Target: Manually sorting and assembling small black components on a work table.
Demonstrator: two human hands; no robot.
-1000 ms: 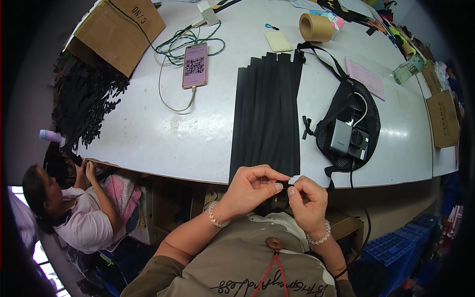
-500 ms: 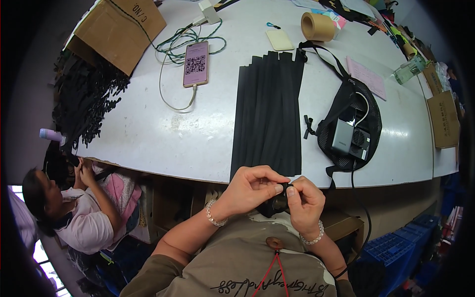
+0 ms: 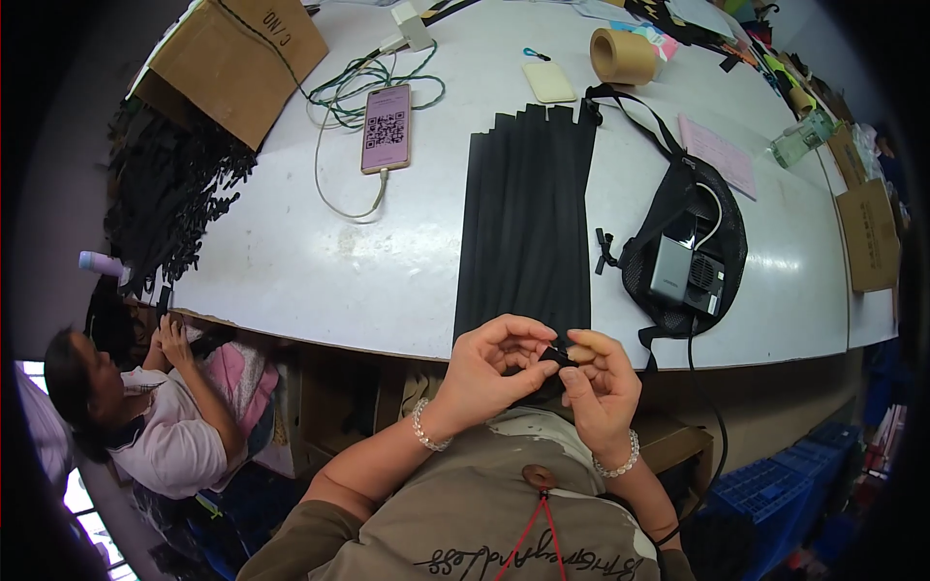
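Observation:
My left hand and my right hand meet just below the near edge of the white table. Together they pinch a small black piece between thumbs and fingertips; most of it is hidden by my fingers. Right above my hands a stack of long black straps lies lengthwise on the table, its near end reaching the edge. Both wrists wear bead bracelets.
A black mesh pouch holding a grey device lies right of the straps. A phone with cables, a cardboard box, a tape roll and a heap of black parts are farther off. Another person sits at lower left.
My hands stay together at the table edge, only the fingers shifting slightly on the small black piece. The seated person at the left has moved their hands a little.

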